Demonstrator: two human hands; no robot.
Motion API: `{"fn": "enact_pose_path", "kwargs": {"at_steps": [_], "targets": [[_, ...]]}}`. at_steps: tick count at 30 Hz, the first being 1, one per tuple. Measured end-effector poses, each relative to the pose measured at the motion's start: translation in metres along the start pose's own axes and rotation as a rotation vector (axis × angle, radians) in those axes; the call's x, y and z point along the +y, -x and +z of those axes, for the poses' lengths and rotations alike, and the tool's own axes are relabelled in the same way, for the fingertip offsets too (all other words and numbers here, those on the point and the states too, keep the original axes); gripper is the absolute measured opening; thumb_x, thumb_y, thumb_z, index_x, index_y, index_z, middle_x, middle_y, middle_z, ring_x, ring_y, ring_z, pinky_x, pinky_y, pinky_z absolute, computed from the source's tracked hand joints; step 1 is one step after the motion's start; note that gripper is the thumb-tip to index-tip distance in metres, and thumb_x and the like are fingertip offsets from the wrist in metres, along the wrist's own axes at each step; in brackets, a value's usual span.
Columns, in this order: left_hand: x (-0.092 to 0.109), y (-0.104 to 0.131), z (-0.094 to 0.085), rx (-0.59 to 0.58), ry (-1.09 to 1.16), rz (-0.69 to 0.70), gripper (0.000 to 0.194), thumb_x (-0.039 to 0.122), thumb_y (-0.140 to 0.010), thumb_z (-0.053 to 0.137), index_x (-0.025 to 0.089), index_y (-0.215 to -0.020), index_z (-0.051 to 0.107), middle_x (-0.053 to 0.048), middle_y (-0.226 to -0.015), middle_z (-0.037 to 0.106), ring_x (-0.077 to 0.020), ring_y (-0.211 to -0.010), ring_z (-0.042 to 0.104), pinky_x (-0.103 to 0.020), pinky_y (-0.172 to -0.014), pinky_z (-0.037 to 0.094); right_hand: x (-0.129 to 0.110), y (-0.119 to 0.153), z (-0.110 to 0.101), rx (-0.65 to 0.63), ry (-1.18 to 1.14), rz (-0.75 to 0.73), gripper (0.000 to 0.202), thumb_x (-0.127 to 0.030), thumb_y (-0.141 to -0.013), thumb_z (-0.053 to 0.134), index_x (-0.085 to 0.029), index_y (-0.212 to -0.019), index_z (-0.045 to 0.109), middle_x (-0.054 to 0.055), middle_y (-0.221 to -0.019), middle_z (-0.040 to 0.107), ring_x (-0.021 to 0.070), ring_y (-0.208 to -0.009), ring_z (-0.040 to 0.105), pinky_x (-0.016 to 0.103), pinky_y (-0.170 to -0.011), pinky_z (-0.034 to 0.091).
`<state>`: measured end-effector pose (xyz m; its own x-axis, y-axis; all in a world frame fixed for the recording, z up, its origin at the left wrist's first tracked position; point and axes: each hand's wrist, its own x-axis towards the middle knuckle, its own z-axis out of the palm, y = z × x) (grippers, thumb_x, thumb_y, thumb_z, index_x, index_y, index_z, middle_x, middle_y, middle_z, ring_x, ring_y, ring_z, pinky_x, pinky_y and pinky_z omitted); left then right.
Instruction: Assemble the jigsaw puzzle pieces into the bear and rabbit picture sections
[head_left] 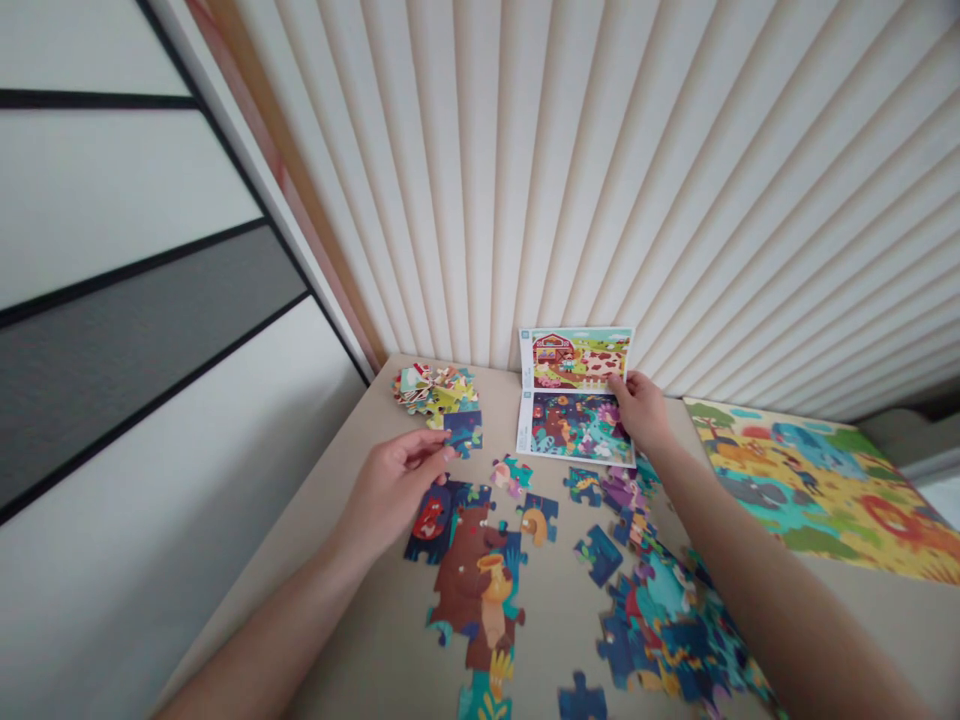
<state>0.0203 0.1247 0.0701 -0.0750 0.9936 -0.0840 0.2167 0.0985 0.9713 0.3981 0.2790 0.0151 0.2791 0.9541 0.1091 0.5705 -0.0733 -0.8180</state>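
My left grip is clamped, thumb against fingers, on a dark blue piece. This piece is located at the near edge of the small pile; whether it touches the pile, I cannot tell. My right grip is clamped on the right edge of the leaflet, thumb on the front face. The leaflet is open at the back of the counter, barn picture above, night picture below.

The bear section, several pieces joined, lies nearer to me than my left grip. The snail piece lies just to its right. The large heap spreads beside and partly behind my right forearm. The animal puzzle, assembled, lies at the far right. The pleated blind rises behind the counter.
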Motion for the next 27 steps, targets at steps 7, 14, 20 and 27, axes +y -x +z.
{"fn": "enact_pose_path", "kwargs": {"at_steps": [7,14,20,27], "targets": [[-0.012,-0.007,-0.004,-0.076,-0.022,-0.011,0.045,0.051,-0.086,0.078,0.016,-0.114,0.074,-0.005,-0.091,0.079,-0.0164,-0.071,0.069,-0.027,-0.069,0.052,-0.005,0.004,-0.012,0.115,0.182,-0.01,0.052,-0.055,-0.092,0.065,-0.016,-0.126,0.072,0.018,-0.108,0.08,0.0356,-0.097,0.075,0.046,-0.087,0.055],[-0.013,0.002,0.007,-0.214,-0.06,0.004,0.037,0.049,-0.091,0.074,0.018,-0.109,0.074,-0.003,-0.087,0.079,-0.0159,-0.069,0.069,-0.026,-0.068,0.051,-0.055,0.073,-0.015,0.141,0.086,-0.274,0.041,-0.049,-0.101,0.056,-0.021,-0.126,0.072,0.015,-0.123,0.076,0.0312,-0.109,0.07,0.044,-0.097,0.054],[-0.022,0.003,0.017,-0.266,-0.144,0.035,0.034,0.046,-0.093,0.068,0.017,-0.111,0.073,-0.004,-0.089,0.08,-0.0152,-0.065,0.07,-0.025,-0.061,0.052,-0.093,0.148,0.04,-0.516,-0.182,-0.3,0.044,-0.049,-0.1,0.06,-0.022,-0.134,0.07,0.005,-0.098,0.077,0.0202,-0.082,0.07,0.032,-0.073,0.054],[-0.026,0.002,0.004,-0.185,-0.419,0.204,0.033,0.035,-0.098,0.062,0.017,-0.124,0.072,-0.011,-0.112,0.08,-0.0259,-0.104,0.075,-0.044,-0.099,0.059,-0.084,0.146,0.077,-0.554,-0.174,-0.207,0.032,-0.043,-0.096,0.063,-0.017,-0.107,0.076,-0.002,-0.066,0.068,0.0152,-0.059,0.061,0.026,-0.058,0.046]]}}
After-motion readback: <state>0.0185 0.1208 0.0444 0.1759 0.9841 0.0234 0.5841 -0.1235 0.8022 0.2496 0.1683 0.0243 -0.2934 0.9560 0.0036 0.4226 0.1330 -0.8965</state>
